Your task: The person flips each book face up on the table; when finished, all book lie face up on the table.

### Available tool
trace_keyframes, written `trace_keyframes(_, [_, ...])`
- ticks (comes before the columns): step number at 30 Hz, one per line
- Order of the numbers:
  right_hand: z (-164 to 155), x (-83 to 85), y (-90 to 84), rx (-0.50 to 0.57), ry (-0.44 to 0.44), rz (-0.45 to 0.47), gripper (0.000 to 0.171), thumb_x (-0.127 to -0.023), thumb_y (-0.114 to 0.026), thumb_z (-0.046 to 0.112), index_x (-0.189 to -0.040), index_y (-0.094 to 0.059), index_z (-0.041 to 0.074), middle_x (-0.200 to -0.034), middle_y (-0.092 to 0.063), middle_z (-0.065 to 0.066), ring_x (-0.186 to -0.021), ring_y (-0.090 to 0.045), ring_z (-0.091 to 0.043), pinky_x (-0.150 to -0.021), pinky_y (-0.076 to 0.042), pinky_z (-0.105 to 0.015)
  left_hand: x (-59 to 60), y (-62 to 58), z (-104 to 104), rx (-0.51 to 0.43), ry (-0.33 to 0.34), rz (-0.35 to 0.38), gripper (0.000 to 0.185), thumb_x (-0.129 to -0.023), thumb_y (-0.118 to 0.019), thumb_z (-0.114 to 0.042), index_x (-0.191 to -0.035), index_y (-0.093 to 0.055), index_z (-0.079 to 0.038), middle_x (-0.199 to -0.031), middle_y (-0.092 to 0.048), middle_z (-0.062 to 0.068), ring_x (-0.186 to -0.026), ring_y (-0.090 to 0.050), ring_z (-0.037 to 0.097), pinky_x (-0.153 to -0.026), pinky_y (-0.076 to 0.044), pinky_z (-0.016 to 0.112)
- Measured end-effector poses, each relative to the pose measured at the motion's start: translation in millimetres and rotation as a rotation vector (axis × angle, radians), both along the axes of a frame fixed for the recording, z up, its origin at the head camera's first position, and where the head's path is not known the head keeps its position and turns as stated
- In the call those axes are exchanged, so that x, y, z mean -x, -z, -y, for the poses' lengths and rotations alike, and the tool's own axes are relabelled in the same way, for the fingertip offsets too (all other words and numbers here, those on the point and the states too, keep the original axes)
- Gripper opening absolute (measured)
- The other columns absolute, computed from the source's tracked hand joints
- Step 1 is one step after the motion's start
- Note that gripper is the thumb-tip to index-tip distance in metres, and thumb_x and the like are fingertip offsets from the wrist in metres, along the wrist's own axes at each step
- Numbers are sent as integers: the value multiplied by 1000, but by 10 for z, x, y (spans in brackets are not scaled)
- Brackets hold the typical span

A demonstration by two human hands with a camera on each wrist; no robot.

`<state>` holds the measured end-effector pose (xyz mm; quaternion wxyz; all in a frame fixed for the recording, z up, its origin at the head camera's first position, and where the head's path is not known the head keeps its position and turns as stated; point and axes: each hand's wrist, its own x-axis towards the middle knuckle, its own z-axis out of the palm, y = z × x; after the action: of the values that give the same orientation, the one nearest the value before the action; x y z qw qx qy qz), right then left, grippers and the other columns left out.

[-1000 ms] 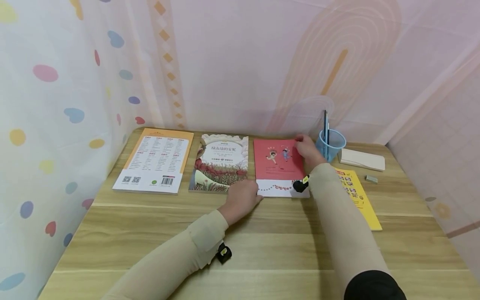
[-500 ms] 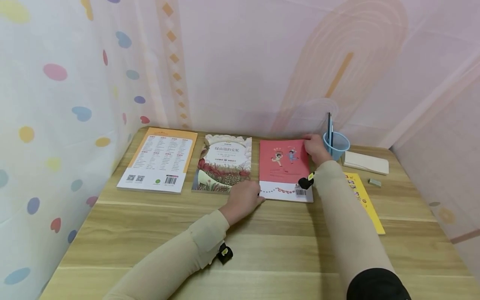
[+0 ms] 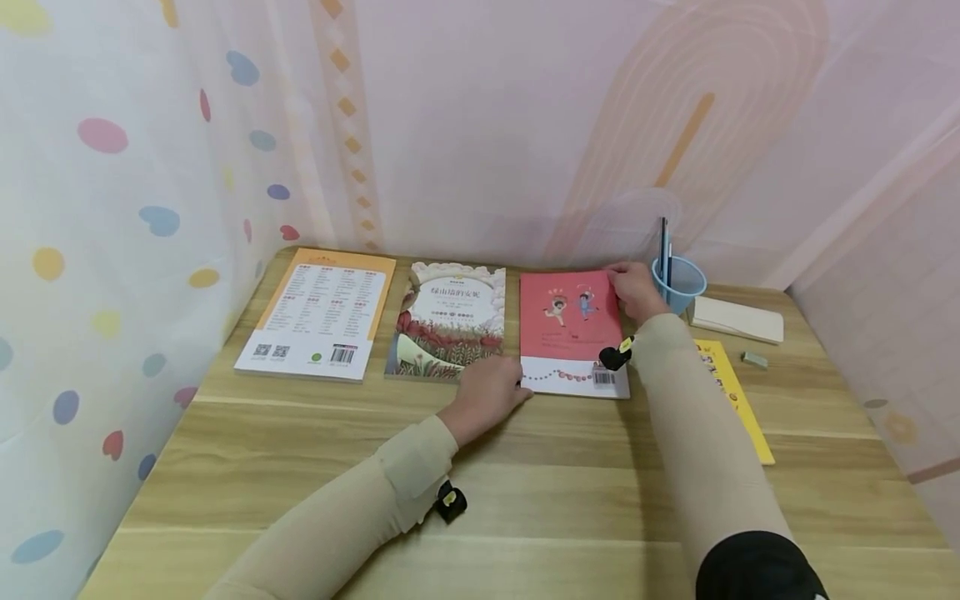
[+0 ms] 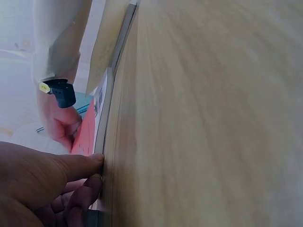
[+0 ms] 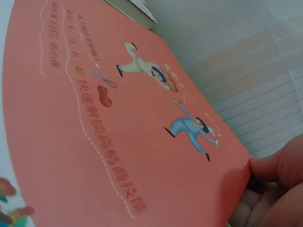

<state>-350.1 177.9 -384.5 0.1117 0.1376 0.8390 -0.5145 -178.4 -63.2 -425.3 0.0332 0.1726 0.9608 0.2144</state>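
A red book (image 3: pixel 566 312) with a white lower band lies on the wooden table, its back cover up. My left hand (image 3: pixel 491 387) pinches its near left corner; in the left wrist view the thumb (image 4: pixel 85 165) presses at the book's edge with fingers bent beside it. At the far right corner my right hand (image 3: pixel 633 287) holds the book, the thumb on the edge and the fingers curled below, as the right wrist view shows. Just left lies a book with a garden cover (image 3: pixel 450 317), its near right corner partly hidden by my left hand.
An orange-and-white book (image 3: pixel 318 312) lies far left. Right of the red book stand a blue pen cup (image 3: pixel 684 283) with pens, a cream-coloured flat item (image 3: pixel 737 319), a small grey-green block (image 3: pixel 754 360) and a yellow book (image 3: pixel 738 408) partly under my right sleeve. A curtain backs the table.
Both hands keep their hold on the red book, which has shifted only slightly. Its barcode, hidden by the right wrist camera earlier, now shows. The head view has moved a little.
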Motion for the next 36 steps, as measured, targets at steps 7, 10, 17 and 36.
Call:
trace_keyframes(7, [-2,-7,-22,13,19,-14,37,-111,-40,15,-141,-54,0,-135,-52,-18,-108,-55,-25,-94,-52,-35,-8,19,-12,-18,-10,-5,54,-91,-78,-34,-54,-41,-19,-51,-36,-7,-49,-31,9,-40,-27,22])
trace_keyframes(10, [-7,-7,-10,-22,36,-28,35,-110,-41,15,-139,-56,0,-133,-52,-17,-107,-53,-24,-90,-51,-34,-19,29,-22,-17,-23,-18,52,-91,-78,-34,-56,-43,-19,-52,-38,-7,-49,-34,9,-40,-30,23])
trace_keyframes(17, [30,19,12,-32,100,-44,34,-110,-39,13,-136,-56,-1,-133,-51,-18,-110,-49,-25,-94,-49,-36,-34,-26,8,-98,-33,109,34,-94,-70,-31,-68,-52,-17,-61,-49,-4,-56,-48,13,-47,-41,28])
trace_keyframes(36, [38,-7,80,188,201,32,39,-111,-35,15,-144,-52,4,-141,-48,-13,-119,-49,-25,-105,-48,-37,-97,-181,220,-944,-96,1069,56,-107,-47,-19,-156,-24,-7,-89,-76,13,-58,-64,11,-51,-53,22])
